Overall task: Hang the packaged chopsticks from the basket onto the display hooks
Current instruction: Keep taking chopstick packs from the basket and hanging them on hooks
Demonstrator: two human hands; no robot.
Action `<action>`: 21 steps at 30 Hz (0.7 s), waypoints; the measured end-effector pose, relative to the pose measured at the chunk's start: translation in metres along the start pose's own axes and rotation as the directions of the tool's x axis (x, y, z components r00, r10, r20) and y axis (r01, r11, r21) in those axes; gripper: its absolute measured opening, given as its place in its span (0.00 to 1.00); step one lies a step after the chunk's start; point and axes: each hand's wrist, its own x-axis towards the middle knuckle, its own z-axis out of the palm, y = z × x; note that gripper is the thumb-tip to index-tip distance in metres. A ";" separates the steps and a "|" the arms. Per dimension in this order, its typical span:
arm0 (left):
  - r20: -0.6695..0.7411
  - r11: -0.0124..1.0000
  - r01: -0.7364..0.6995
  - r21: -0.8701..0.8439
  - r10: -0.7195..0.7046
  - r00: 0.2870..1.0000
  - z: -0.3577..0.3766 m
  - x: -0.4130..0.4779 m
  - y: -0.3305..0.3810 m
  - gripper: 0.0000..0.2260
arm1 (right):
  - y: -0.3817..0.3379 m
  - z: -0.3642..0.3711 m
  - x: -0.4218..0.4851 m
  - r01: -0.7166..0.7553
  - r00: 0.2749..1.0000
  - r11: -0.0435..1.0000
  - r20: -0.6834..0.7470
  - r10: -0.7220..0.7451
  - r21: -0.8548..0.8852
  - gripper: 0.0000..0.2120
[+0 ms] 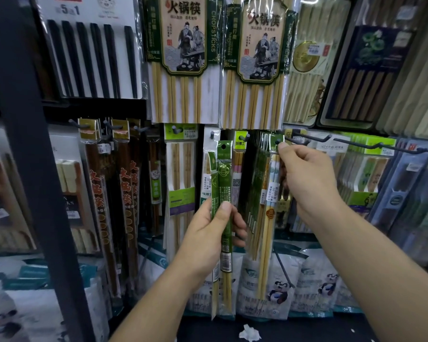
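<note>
At the left edge, shelf post (35, 169): dark upright, well apart from both hands.
Brown packs (101, 193): long dark chopsticks, already hanging on the lower row.
Left hand (208, 238): fingers and thumb wrapped round the middle of what look like 2 green packs (224, 169), held upright in front of the display with their punched tops free.
Clear pack (269, 230): pale bamboo sticks in film, hanging straight down, its green header raised to hook height.
Hook (294, 138): thin dark rod just beside that header; whether the hole is already over the tip I cannot tell from where I stand.
Right hand (307, 183): thumb and forefinger pinching the clear pack's header beside the hole, the other fingers loosely curled behind.
Basket: not in sight.
Handling, as judged: each pack is light and slim, stiff along its length, with slick film. Best gripped at the header just under the hole, since that thin tab could bend or tear if forced.
</note>
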 end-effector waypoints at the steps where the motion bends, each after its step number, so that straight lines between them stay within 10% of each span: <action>1: -0.001 1.000 -0.001 0.009 0.001 1.000 0.000 0.000 0.000 0.16 | 0.001 0.000 0.000 0.001 1.000 1.000 -0.002 -0.001 -0.012 0.18; 16: 0.020 0.997 0.001 0.083 -0.002 1.000 0.000 -0.002 0.001 0.11 | 0.008 -0.004 -0.011 0.064 0.990 0.993 -0.120 -0.076 -0.101 0.12; 21: 0.044 0.995 0.014 0.100 -0.018 0.999 0.004 -0.003 0.003 0.10 | -0.003 0.006 -0.032 0.097 0.988 0.995 0.122 -0.099 0.018 0.09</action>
